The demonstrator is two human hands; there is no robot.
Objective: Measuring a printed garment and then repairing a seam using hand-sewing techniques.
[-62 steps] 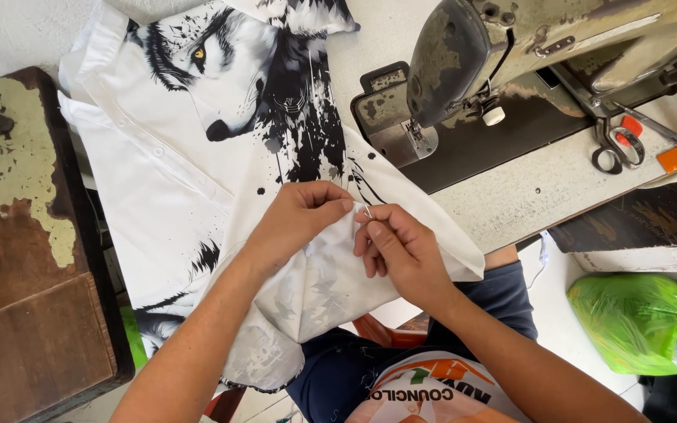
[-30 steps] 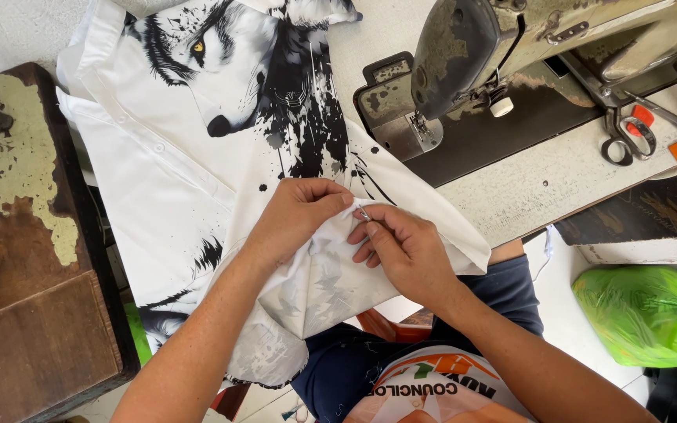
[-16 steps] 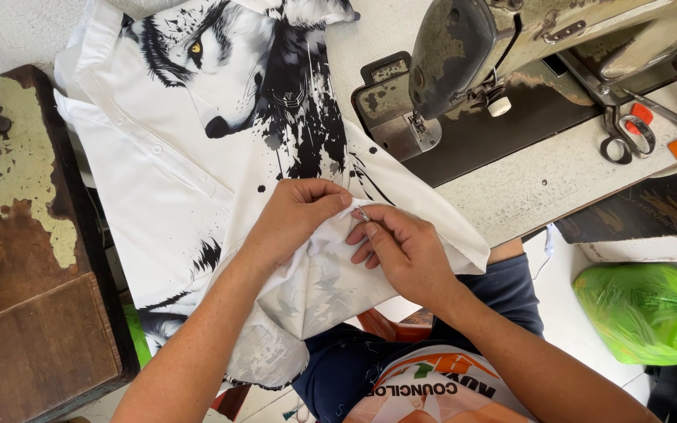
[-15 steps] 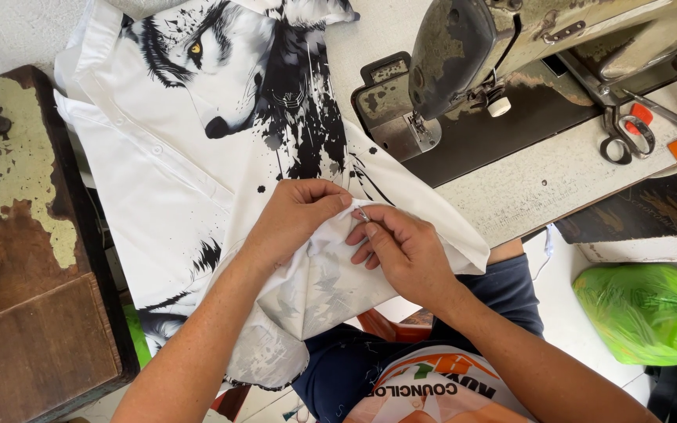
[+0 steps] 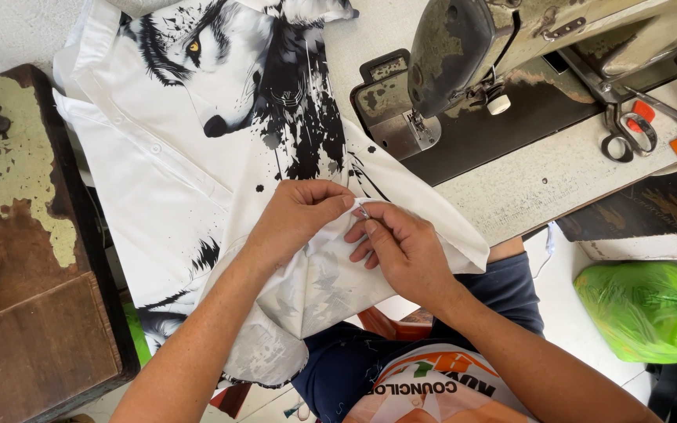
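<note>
Both hands met at the near edge of the bench, over a fold of the white shirt point(image 5: 174, 180) with the black wolf print. The left hand point(image 5: 299, 215) was curled shut, pinching up a ridge of cloth between thumb and fingertips. The right hand point(image 5: 401, 251) was closed too, thumb and forefinger nipped on a small pale metal tool point(image 5: 363, 211); too small to tell whether a ripper, a needle or a snip. Tool tip touched the cloth right at the left fingertips, so the two hands were all but touching.

Key relation: the pinched fold lay just left of the right hand, between the two thumbs. The fold's long axis ran roughly from the near edge toward the far left corner, along the shirt's hem edge. The tool pointed leftward, across that line. The right hand was the nearer one to the working point; the left only held tension.

The shirt spread from the far left of the bench down over the near edge into the lap. Sewing machine point(image 5: 464, 70) stood to the far right, well apart from the hands; scissors point(image 5: 624, 137) lay beyond it near the right edge, untouched.
</note>
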